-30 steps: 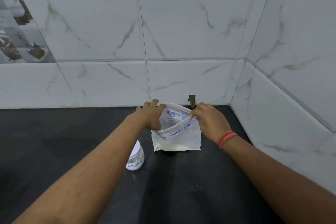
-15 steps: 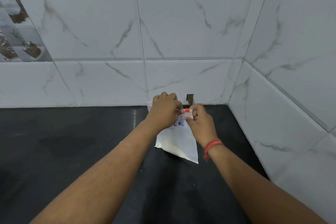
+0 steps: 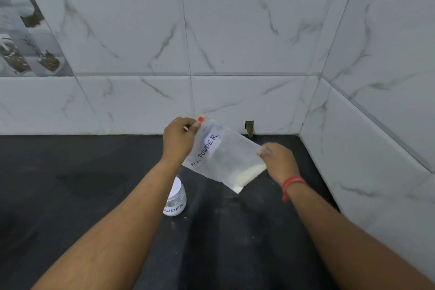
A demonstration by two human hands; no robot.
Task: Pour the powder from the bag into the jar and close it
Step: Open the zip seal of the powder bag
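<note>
We hold the bag (image 3: 226, 158) in the air at the middle of the frame, tilted so its top edge points toward the upper left and one bottom corner hangs lowest. Our left hand (image 3: 177, 140) pinches the top edge beside the small red slider (image 3: 200, 118), its fingers (image 3: 194, 126) curled on the plastic. Our right hand (image 3: 279, 160) grips the bag's far side edge, its fingers clamped on the plastic. The white powder (image 3: 246, 176) lies gathered along the lower right edge and in the bottom corner. A white label on the bag reads "MILK POWDER".

The jar (image 3: 175, 199) stands upright on the dark surface (image 3: 70, 195), below and a little left of the bag, partly hidden behind our left forearm. Its white top shows, and we cannot tell whether that is a lid. A red band (image 3: 292, 185) circles our right wrist. Marbled white tiles (image 3: 235, 42) cover the wall in the upper half of the frame.
</note>
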